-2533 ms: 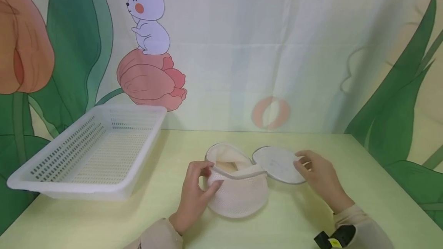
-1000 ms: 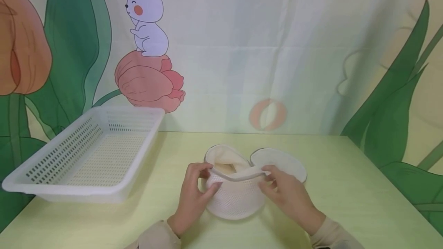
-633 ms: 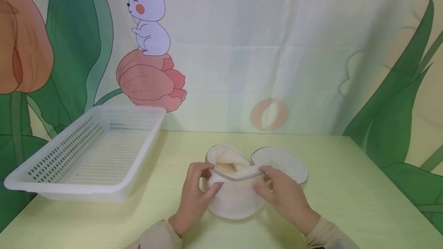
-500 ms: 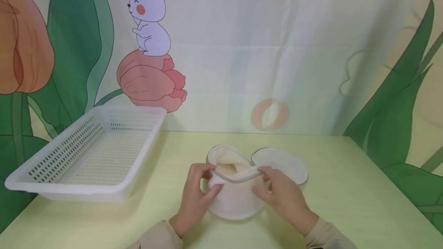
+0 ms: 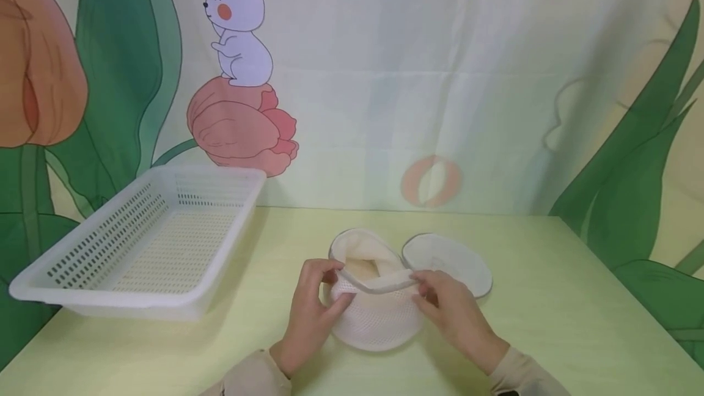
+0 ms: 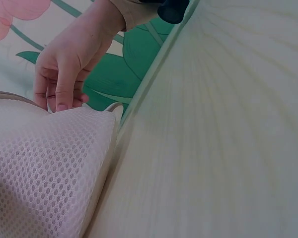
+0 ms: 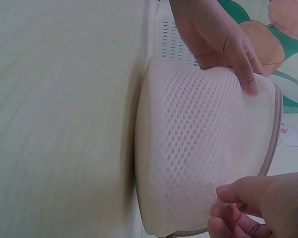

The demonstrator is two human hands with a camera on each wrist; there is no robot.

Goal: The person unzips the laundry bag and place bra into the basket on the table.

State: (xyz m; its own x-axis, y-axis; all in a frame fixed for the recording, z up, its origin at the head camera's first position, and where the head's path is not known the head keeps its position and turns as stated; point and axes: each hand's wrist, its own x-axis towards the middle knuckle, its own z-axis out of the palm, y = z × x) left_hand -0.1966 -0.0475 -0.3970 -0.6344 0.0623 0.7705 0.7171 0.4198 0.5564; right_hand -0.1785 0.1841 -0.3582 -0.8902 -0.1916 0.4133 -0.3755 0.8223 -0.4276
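A round white mesh laundry bag [image 5: 376, 326] stands on the table in the head view, its top unzipped and a pale lining showing inside. Its round lid [image 5: 453, 264] is folded back to the right. My left hand [image 5: 310, 307] grips the left part of the bag's rim between thumb and fingers. At the front right of the same rim, my right hand [image 5: 459, 313] pinches the zipper edge. The right wrist view shows both hands on the mesh bag [image 7: 188, 134]; the right hand [image 6: 72, 62] also appears in the left wrist view, at the rim.
A white slotted plastic basket [image 5: 233, 234] stands at the left of the pale yellow table [image 5: 555, 322]. Behind the table hangs a printed cloth [image 5: 352, 96] with a rabbit and tulips.
My right hand has let go of the lid and moved left onto the bag's front rim. It has since shifted only slightly. My left hand has kept its hold on the rim.
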